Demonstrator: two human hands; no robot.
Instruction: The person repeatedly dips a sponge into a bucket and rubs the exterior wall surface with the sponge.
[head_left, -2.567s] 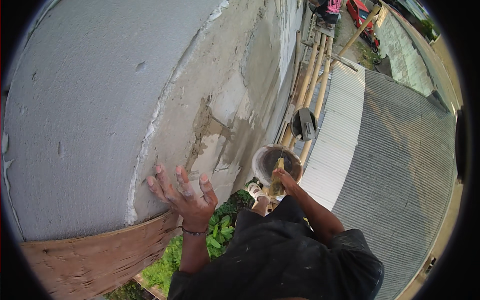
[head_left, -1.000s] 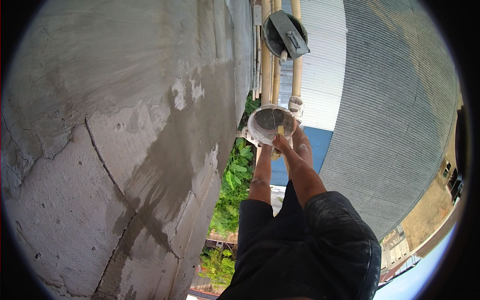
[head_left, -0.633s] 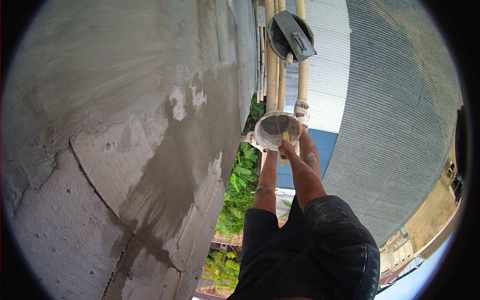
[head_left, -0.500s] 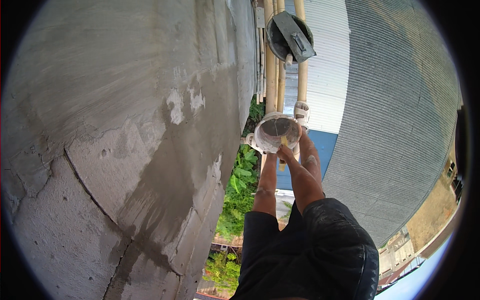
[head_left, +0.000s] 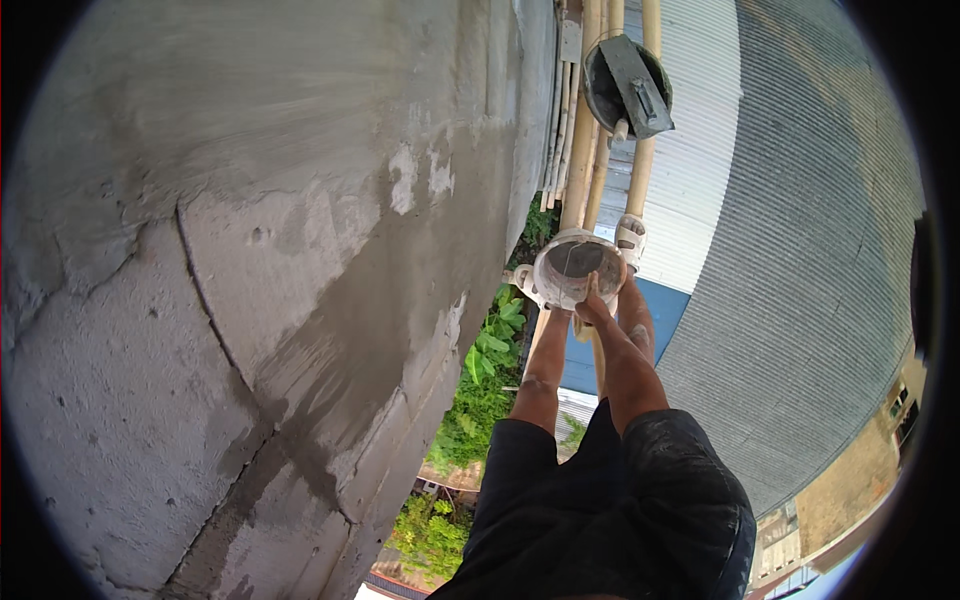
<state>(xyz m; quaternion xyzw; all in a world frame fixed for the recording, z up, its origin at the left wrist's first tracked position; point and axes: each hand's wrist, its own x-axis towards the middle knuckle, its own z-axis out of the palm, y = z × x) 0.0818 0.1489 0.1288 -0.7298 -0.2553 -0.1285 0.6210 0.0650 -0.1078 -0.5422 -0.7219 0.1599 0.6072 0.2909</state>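
My right hand (head_left: 592,303) is closed on a pale yellow strip, possibly a handle, at the near rim of a round, plaster-stained bucket (head_left: 548,260) with a grey interior and a thin wire across it. The bucket hangs over bamboo poles (head_left: 641,170), between my feet in pale sandals (head_left: 631,240). My left hand is out of view. Farther along the poles sits a dark tub (head_left: 598,95) with a grey float (head_left: 632,75) lying across it and a light handle poking out below.
A grey wall (head_left: 240,280), cracked, with damp patches, fills the left side, close beside the poles. Below are corrugated roofing (head_left: 800,280), a blue roof panel (head_left: 660,320) and green plants (head_left: 470,420). The scaffold is narrow and high above them.
My left hand, earlier spread against the wall, has left the view. The camera has turned, taking the other person out of frame; lately the scene has shifted slightly right.
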